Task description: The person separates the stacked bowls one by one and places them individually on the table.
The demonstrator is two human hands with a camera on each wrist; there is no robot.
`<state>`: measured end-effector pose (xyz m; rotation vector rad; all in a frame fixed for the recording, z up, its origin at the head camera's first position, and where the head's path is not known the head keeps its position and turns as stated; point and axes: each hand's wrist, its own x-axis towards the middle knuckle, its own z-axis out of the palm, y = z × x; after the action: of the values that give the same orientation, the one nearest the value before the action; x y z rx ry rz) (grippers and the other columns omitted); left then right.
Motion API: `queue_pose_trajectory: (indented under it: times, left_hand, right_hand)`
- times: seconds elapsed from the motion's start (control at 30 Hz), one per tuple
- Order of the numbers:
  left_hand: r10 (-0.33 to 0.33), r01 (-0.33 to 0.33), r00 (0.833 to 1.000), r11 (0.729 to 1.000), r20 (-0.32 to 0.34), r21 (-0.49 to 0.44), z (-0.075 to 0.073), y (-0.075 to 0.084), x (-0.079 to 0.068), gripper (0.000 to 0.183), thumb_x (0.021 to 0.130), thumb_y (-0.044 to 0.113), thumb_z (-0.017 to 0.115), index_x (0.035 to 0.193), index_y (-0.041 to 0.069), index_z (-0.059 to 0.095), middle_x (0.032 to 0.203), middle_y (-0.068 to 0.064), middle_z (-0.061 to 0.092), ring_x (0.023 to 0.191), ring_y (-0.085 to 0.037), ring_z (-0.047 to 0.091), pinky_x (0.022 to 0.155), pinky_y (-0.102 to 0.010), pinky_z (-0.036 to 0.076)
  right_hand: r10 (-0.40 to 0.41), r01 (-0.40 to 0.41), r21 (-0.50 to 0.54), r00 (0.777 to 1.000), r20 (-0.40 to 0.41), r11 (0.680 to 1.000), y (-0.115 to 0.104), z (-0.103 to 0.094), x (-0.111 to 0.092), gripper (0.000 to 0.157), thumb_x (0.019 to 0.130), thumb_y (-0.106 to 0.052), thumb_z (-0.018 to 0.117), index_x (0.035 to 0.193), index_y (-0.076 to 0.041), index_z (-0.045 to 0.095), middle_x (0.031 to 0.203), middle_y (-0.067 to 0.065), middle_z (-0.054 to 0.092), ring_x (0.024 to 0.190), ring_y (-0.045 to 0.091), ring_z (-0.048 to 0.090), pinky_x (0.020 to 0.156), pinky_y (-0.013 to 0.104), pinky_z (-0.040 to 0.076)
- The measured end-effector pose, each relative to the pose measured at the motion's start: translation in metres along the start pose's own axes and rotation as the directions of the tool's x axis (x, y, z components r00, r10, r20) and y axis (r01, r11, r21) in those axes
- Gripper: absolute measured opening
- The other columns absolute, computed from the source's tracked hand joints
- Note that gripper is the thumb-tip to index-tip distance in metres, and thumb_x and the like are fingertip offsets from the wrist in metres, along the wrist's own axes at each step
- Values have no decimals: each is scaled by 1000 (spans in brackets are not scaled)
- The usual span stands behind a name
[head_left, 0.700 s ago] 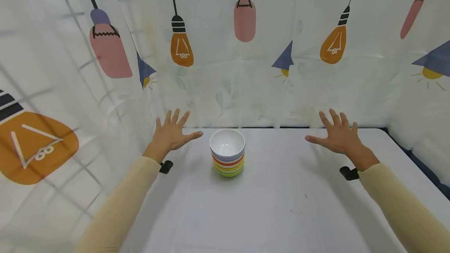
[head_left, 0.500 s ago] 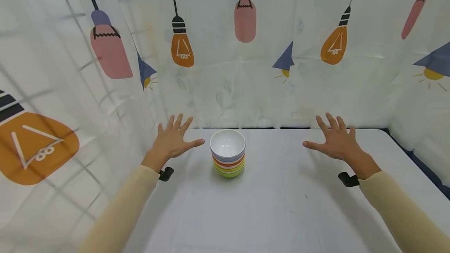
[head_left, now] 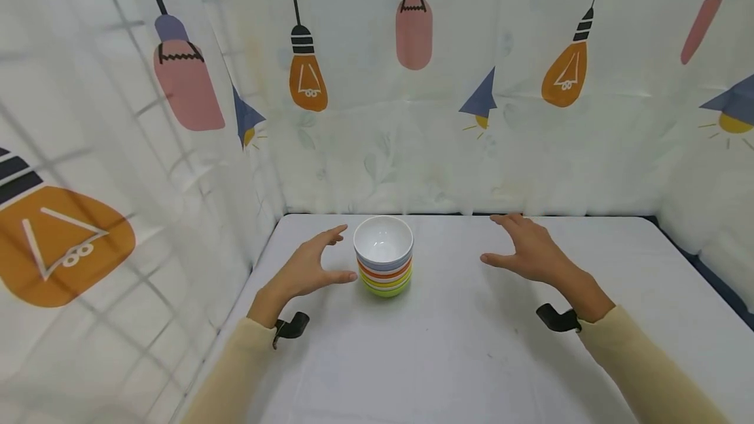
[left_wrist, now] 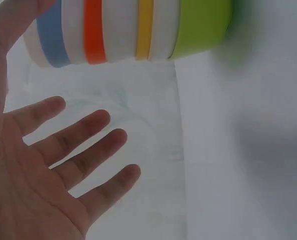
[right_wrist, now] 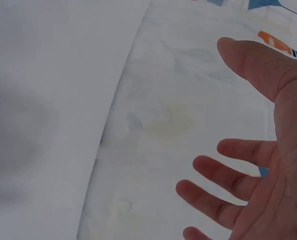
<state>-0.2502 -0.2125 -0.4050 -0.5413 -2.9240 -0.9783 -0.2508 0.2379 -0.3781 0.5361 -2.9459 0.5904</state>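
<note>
A stack of nested bowls [head_left: 384, 257] stands upright on the table, a white inside showing on top and blue, orange, yellow and green bands below. Just left of it is my left hand [head_left: 303, 270], fingers spread and thumb pointing at the stack; whether the thumb touches it I cannot tell. The left wrist view shows the banded bowls [left_wrist: 121, 32] beyond the thumb, with the palm holding nothing. Farther off, to the right of the stack, my right hand [head_left: 533, 250] hovers over the table with thumb and fingers apart. Nothing lies in it in the right wrist view.
A white-covered table [head_left: 436, 358] spreads under both hands. Behind it and along the left hangs a pale curtain [head_left: 365, 136] printed with lamps and bulbs. Small dark wrist cameras [head_left: 292, 326] sit below each hand.
Both hands have come lower and inward, toward the bowls, and turned so the palms face each other more. The stack of bowls has stayed in place.
</note>
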Motion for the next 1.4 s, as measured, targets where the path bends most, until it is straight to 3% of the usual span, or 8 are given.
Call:
queue_pose_trajectory:
  times: [0.17,0.3,0.53,0.8,1.0,1.13,1.4]
  left_hand:
    - [51,-64,996,983,-74,-173,26,-8,1,93,77,37,91,155,29,41,143,-4,59,133,-29,56,110,-53,48]
    - [45,-69,995,960,-91,-272,43,-12,3,94,75,37,92,154,30,41,145,-2,56,132,-29,56,108,-52,50]
    - [5,-28,998,921,-60,-388,64,-16,10,101,71,39,95,154,30,39,145,1,53,131,-26,56,109,-50,50]
    - [-51,44,999,914,-8,-404,83,-22,19,106,64,36,99,152,29,40,138,0,56,124,-25,60,99,-39,56]
    - [3,1,1000,918,10,-397,92,-26,24,105,64,33,99,151,31,39,134,4,60,121,-22,60,93,-36,56]
    - [29,-14,999,904,29,-426,94,-28,26,105,64,31,100,150,33,41,136,6,61,120,-21,63,97,-38,55]
    - [40,-12,998,900,55,-435,97,-31,29,95,65,24,99,145,24,47,132,1,65,116,-21,64,97,-39,53]
  right_hand:
    - [-73,76,110,997,-29,991,-19,17,8,74,88,-47,78,145,-7,52,140,14,58,127,37,57,107,64,41]
    - [-96,102,229,995,-34,968,-34,29,16,68,88,-44,80,142,-12,54,137,7,60,127,31,58,104,58,47]
    - [-135,134,376,991,-24,917,-57,45,32,72,87,-47,80,145,-16,51,141,6,60,127,27,59,102,55,51]
    - [-171,138,517,985,17,845,-78,63,47,78,84,-46,83,148,-21,46,151,5,51,132,29,56,106,57,49]
    - [-231,178,585,973,15,791,-87,74,59,79,84,-37,84,151,-20,44,152,3,48,132,29,56,118,58,35]
    - [-236,165,624,971,33,764,-89,80,66,81,84,-33,84,153,-19,41,155,5,44,134,30,53,118,60,36]
    - [-231,106,687,968,93,719,-95,88,74,101,81,-34,87,160,-15,28,160,9,34,142,35,43,119,60,36]
